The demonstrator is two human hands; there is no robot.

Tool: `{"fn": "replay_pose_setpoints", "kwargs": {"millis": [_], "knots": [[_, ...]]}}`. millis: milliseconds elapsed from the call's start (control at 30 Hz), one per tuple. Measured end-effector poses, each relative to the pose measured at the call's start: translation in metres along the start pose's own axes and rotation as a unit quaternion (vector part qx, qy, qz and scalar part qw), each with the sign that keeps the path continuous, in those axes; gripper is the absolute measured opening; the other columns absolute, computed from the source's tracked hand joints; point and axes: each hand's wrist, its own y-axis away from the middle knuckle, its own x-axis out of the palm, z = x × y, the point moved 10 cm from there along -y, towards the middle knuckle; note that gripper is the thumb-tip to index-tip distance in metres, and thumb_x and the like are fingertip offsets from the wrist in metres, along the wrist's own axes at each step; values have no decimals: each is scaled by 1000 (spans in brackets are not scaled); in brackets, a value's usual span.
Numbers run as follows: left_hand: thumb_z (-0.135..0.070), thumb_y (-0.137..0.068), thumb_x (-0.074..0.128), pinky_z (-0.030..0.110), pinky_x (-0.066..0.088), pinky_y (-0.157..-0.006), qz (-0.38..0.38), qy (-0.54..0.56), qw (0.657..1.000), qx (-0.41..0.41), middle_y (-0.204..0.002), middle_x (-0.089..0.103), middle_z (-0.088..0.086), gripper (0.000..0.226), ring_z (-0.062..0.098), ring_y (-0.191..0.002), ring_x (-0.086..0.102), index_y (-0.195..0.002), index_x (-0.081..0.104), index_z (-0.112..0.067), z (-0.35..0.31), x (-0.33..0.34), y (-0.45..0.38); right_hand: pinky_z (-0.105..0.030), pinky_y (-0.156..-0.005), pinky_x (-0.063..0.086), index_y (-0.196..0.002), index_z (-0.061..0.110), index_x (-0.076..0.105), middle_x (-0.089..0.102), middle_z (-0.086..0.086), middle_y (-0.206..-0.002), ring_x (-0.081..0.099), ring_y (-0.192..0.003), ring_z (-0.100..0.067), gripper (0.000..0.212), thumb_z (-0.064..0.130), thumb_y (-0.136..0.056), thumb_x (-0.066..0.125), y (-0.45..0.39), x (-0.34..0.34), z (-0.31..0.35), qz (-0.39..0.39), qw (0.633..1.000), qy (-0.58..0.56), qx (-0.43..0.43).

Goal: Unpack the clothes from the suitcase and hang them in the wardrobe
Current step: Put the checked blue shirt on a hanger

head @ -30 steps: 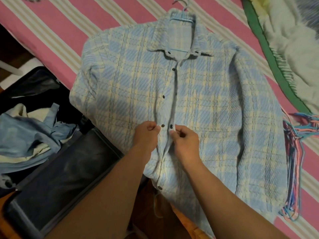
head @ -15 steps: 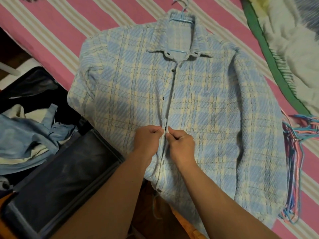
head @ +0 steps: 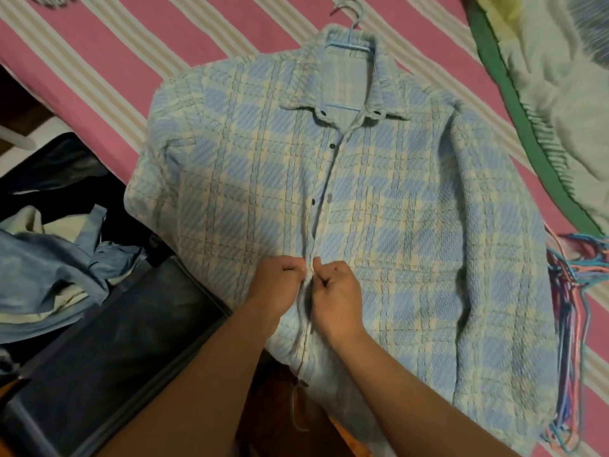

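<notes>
My left hand (head: 278, 288) and right hand (head: 336, 291) pinch the shirt (head: 379, 209) placket, probably fastening a button; I should keep both edges aligned.

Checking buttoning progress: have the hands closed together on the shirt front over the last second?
Yes. The left hand and right hand now meet at the plaid shirt placket, where the open gap between the dark buttons had shown.

The shirt (head: 379, 225) covers all of its hanger (head: 351, 44) except hook and neck bars, while left of the shirt, the frame edge crops the suitcase (head: 108, 351).
</notes>
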Motion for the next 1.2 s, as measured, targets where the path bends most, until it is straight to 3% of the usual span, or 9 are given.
{"fn": "replay_pose_setpoints", "kwargs": {"millis": [133,267,400,500,667,900,1000,1100,1200], "knots": [[-17,-102,52,22,36,-58,47,-177,981,57,-79,56,8,19,14,-72,48,-85,60,-22,-32,-5,-1,-27,-84,48,-109,18,73,63,7,-107,58,-84,-8,22,15,-99,53,-23,-27,25,128,986,102,-37],[-21,-105,49,25,52,-69,-124,-227,948,188,-92,67,4,19,16,-77,63,-107,68,-19,-129,-53,-16,-35,-92,52,-128,19,65,58,-2,-128,64,-102,-22,31,11,-100,54,-97,-107,68,2,986,133,-103],[-17,-101,53,38,53,-90,-88,-439,818,360,-141,49,1,43,26,-106,63,-144,50,-20,-234,-21,-59,-27,-53,35,-153,24,34,19,-4,-163,53,-71,-26,81,-9,-83,58,-177,-113,118,43,906,339,-250],[-22,-100,56,40,52,-89,-32,-604,697,386,-164,25,-5,69,29,-116,61,-159,21,-32,-265,23,-105,-31,-63,36,-158,28,20,-2,-2,-168,46,-73,-23,83,-1,-89,57,-225,-106,122,87,867,414,-263],[-31,-99,60,39,44,-69,-48,-725,587,356,-121,51,10,28,37,-94,62,-122,61,-16,-287,57,-145,-42,-73,51,-133,17,54,29,-10,-154,61,-87,-38,34,20,-98,52,-245,-109,110,109,854,445,-249],[-25,-91,72,47,53,-89,-86,-424,852,295,-132,38,13,56,38,-103,59,-137,43,-18,-265,35,-142,-36,-51,34,-126,9,47,33,-18,-141,49,-64,-33,41,0,-87,57,-225,-149,118,-79,914,346,-196],[-6,-86,65,36,48,-79,-139,-276,891,332,-119,45,9,41,28,-94,55,-124,52,-13,-234,12,-99,-35,-57,41,-113,13,49,50,-7,-113,53,-71,-30,26,26,-93,62,-195,-130,93,-90,974,174,-116],[-11,-88,70,17,35,-65,-166,-196,952,167,-91,56,-5,19,14,-82,55,-97,56,-19,-167,-14,-83,-33,-61,46,-92,23,47,59,5,-83,58,-72,-15,36,54,-87,65,-151,-77,52,8,999,12,50],[-12,-87,73,10,38,-62,-104,-190,970,114,-81,58,-8,17,14,-81,59,-89,59,-22,-121,-1,-87,-30,-62,49,-91,26,51,61,7,-79,59,-71,-10,27,45,-87,69,-131,-52,40,-5,998,18,59]]}}
